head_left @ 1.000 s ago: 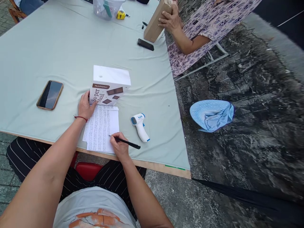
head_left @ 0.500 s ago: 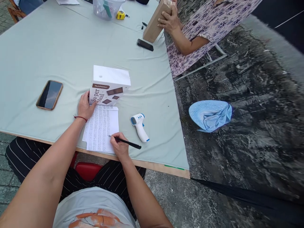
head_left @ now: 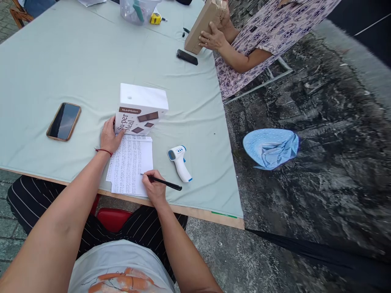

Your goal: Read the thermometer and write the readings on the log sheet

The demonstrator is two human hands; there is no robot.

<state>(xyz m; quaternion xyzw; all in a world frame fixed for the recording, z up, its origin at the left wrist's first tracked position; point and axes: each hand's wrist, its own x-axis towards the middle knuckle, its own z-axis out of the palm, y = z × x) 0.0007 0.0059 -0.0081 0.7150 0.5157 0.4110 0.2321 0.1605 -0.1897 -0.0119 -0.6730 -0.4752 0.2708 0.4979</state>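
My right hand (head_left: 155, 189) is closed round a black pen (head_left: 167, 183), its tip at the right side of the paper (head_left: 146, 156), near the last column of writing. Columns of small dark handwriting cover most of the sheet. At the top of the paper stands a white NutriMotion "Super Meal" box (head_left: 143, 97). My left hand (head_left: 110, 136) grips its lower left corner, thumb on the printed face and fingers along the side. A white and blue infrared thermometer (head_left: 180, 163) lies right of the paper.
A phone (head_left: 64, 121) lies to the left on the cloth-covered table (head_left: 76, 61). Across the table, another person's hands (head_left: 214, 37) hold a cardboard box (head_left: 200, 28) beside a black object (head_left: 187, 57). A clear tub (head_left: 134, 12) and yellow tape measure (head_left: 155, 18) sit farther back. A blue hat (head_left: 271, 149) is off the table's right.
The other person's near hand has shifted a little down and left on the cardboard box, which has turned slightly. My hands, the pen and the white box look almost unmoved.
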